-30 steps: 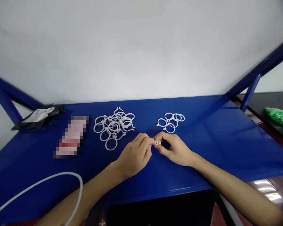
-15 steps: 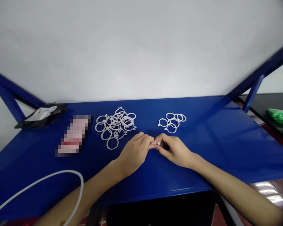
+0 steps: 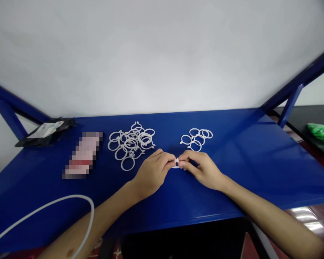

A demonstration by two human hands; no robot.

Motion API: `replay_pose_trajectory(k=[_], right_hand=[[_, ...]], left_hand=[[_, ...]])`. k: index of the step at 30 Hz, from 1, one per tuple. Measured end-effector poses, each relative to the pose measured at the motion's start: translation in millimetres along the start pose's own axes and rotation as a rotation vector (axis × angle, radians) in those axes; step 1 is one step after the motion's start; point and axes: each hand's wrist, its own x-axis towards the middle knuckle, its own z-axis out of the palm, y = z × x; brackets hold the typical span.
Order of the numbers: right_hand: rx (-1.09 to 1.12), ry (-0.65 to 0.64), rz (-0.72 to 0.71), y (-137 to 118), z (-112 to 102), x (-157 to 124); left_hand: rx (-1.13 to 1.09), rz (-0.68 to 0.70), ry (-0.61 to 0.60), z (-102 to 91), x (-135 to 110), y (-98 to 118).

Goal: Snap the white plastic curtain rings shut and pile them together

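My left hand [image 3: 152,173] and my right hand [image 3: 200,169] meet fingertip to fingertip just above the blue table [image 3: 245,162]. Both pinch one small white plastic ring [image 3: 176,162] between them; most of the ring is hidden by the fingers. Behind my left hand lies a larger heap of white rings [image 3: 131,143]. Behind my right hand lies a smaller group of white rings [image 3: 196,138].
A blurred pink packet [image 3: 82,154] lies left of the heap, and a black bag with a white label [image 3: 44,131] sits at the far left corner. A white tube [image 3: 56,207] curves over the near left. Green items [image 3: 322,132] rest on a black surface at right.
Both hands stayed joined on the ring and shifted only slightly; the fingertips pressed closer together and the ring's lower arc now shows beneath them.
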Motion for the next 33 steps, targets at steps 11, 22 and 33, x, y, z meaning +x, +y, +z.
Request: replay_pose_trajectory(k=[11,22,33], right_hand=[[-0.153,-0.091,-0.147,3,5,-8],[-0.223,-0.027,-0.1,7,8,-6],[-0.825,0.26,0.049,35,-22,7]], left_hand=[[0.269,0.252,0.15,14.3,-8,0],[0.423,0.297,0.062,4.7,-4,-8],[0.884,-0.122,-0.155,-12.3,2,-32]])
